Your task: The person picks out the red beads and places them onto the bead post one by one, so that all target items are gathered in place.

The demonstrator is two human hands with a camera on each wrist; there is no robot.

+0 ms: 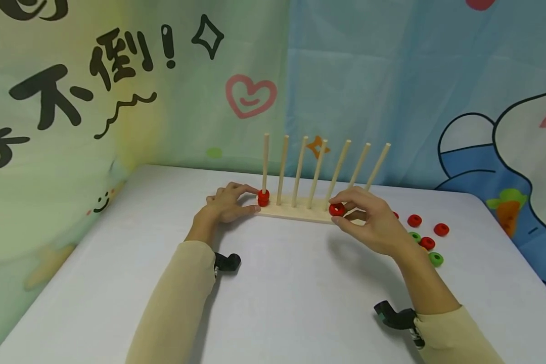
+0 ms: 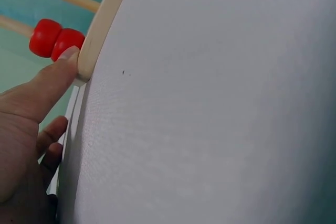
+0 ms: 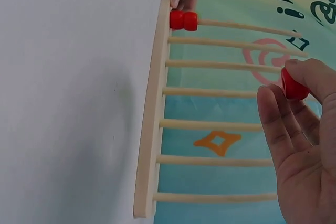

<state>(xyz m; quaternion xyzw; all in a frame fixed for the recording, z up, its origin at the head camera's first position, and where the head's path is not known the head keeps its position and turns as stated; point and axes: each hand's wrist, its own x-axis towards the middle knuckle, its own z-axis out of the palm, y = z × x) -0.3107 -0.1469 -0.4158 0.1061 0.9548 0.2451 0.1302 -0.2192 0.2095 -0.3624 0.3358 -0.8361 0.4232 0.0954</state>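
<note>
A wooden peg rack [image 1: 291, 212] with several upright pegs stands on the table. Two red beads [image 1: 263, 198] are stacked at the foot of its leftmost peg. My left hand [image 1: 229, 203] rests at the rack's left end; in the left wrist view its thumb [image 2: 55, 80] touches the base edge beside the lower bead. My right hand [image 1: 375, 220] pinches another red bead [image 1: 337, 210] between thumb and fingers, in front of the right-hand pegs. In the right wrist view this held bead [image 3: 295, 84] is off the pegs, its hole partly showing.
Loose red beads [image 1: 441, 229] and green beads [image 1: 436, 259] lie on the table right of the rack, some partly behind my right hand. A printed cloth [image 1: 355, 76] hangs behind the white table [image 1: 291, 293]. Both wrists carry small black camera mounts [image 1: 393, 316].
</note>
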